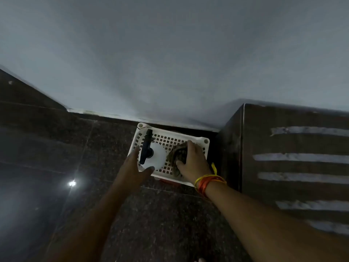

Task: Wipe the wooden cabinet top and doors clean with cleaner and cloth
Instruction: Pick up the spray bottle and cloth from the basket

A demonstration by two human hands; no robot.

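Observation:
A white perforated basket (204, 148) sits on the dark floor against the wall. In its left half stands a white spray bottle (157, 156) with a dark blue trigger head. A crumpled brownish cloth (178, 154) lies in the right half. My left hand (136, 165) is spread around the bottle, thumb and fingers apart on either side of it. My right hand (194, 161) lies on the cloth with fingers curled into it. The dark wooden cabinet (294, 144) stands just right of the basket, its top streaked with pale stripes.
Dark speckled floor tiles (94, 157) spread to the left and towards me, with a bright light reflection (72, 183). A pale grey wall (170, 63) rises behind the basket. Orange and yellow threads circle my right wrist (207, 183).

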